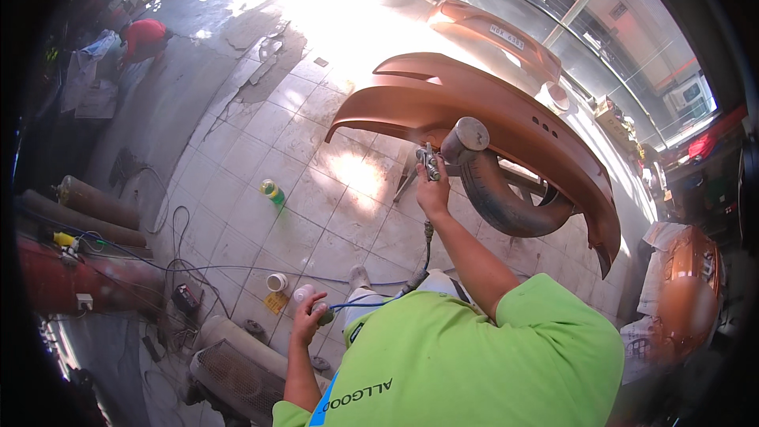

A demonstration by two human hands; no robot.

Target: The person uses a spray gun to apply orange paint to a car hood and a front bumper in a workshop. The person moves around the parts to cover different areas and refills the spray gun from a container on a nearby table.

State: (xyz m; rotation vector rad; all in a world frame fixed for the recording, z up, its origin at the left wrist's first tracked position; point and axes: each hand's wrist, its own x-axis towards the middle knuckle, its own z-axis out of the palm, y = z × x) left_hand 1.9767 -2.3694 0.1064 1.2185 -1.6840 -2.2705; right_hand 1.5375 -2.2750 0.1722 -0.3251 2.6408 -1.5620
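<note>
My right hand (432, 190) is wrapped round a metal spray gun (428, 162) with a round grey cup (465, 141) on it. The gun is close to the near side of a copper-orange car bumper (490, 115); whether paint is coming out cannot be seen. From the gun's handle an air hose (428, 249) hangs down, and its blue length (360, 304) runs left across my body. My left hand (307, 318) is low at my left side, fingers curled round the blue hose. A tire (506, 205) and a stand sit beneath the bumper.
Another orange bumper (506, 38) lies beyond. A green bottle (273, 192) and white cup (277, 282) stand on the tiled floor, with hose looping across it. At left are a red tank (95, 283) and cylinders (99, 204). A person in red (145, 38) crouches far left.
</note>
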